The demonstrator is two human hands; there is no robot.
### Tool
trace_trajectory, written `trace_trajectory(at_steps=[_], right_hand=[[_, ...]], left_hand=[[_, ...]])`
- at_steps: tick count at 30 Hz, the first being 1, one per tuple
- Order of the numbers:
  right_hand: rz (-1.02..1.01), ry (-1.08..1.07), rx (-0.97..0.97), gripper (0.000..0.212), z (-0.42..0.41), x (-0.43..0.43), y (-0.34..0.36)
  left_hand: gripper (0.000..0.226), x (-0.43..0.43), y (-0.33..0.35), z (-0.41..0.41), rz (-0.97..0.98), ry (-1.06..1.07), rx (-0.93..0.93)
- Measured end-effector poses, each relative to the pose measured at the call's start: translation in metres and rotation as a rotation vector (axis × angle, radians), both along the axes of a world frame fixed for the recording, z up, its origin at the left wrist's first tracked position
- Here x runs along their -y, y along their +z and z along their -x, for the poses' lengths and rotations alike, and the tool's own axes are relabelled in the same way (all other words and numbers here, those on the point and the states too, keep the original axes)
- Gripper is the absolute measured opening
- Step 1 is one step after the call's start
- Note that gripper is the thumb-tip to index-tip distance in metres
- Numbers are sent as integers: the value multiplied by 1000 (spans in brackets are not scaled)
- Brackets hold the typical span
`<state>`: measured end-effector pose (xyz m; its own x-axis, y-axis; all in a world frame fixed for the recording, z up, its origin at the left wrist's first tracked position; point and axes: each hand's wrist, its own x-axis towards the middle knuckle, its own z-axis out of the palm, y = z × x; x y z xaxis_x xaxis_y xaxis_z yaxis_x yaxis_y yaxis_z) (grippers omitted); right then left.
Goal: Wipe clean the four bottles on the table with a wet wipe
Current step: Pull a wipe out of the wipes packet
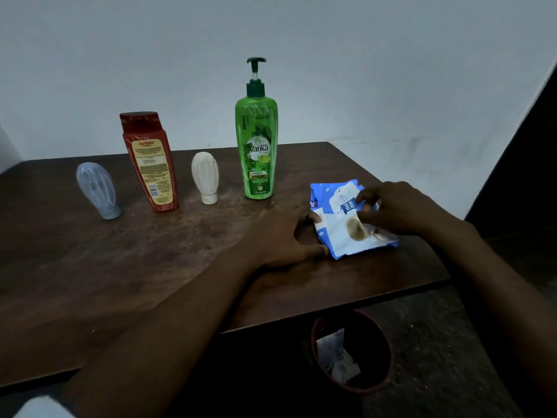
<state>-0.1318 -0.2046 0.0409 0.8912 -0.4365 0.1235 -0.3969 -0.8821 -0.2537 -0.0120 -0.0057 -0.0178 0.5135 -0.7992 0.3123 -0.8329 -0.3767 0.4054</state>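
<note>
Wet-wipe pack [346,236]: blue and white, lying on the table [120,251] near its right front corner.
Left hand [286,233]: forearm laid across the tabletop, thumb and curled fingers gripping the pack's left edge.
Right hand [394,206]: arched over the pack, fingertips pinching its label flap.
Bottles, upright in a row behind: grey tube [96,190], red bottle [150,164], white tube [205,179], green pump bottle [257,140].

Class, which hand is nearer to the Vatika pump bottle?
Left. The left hand sits just front-right of the Vatika pump bottle; the right hand is farther right, over the wipe pack.
</note>
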Motion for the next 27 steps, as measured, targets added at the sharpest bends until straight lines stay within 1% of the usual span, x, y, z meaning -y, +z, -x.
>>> trace_trajectory(at_steps=[1,4,6,8,11,12,14,19,21,25,27], right_hand=[[-6,15,3,14,0,0,0],[-60,67,81,29,2,1,1],[-107,103,125,31,3,0,2],[-117,103,119,23,1,0,0],[-39,83,74,5,-5,2,-6],[-17,90,72,3,-6,1,-7],[-16,97,86,8,-7,1,-9],[-101,52,184,14,-6,5,-10],[-189,18,267,16,-6,8,-7],[-556,-13,482,16,-2,11,0],[-636,-56,541,18,-2,12,4]], left_hand=[[60,0,0,0,0,-5,-2],[58,-1,2,0,-1,-10,-9],[58,-2,3,1,-9,-3,-10],[58,-1,3,2,-5,4,-1],[58,-2,3,3,1,8,0],[58,-2,4,3,0,8,-3],[58,-2,4,4,-1,6,-6],[59,-3,5,5,-24,9,-8],[59,-3,4,3,-28,11,-16],[60,-1,3,2,-36,6,-22],[60,-1,3,2,-37,7,-18]])
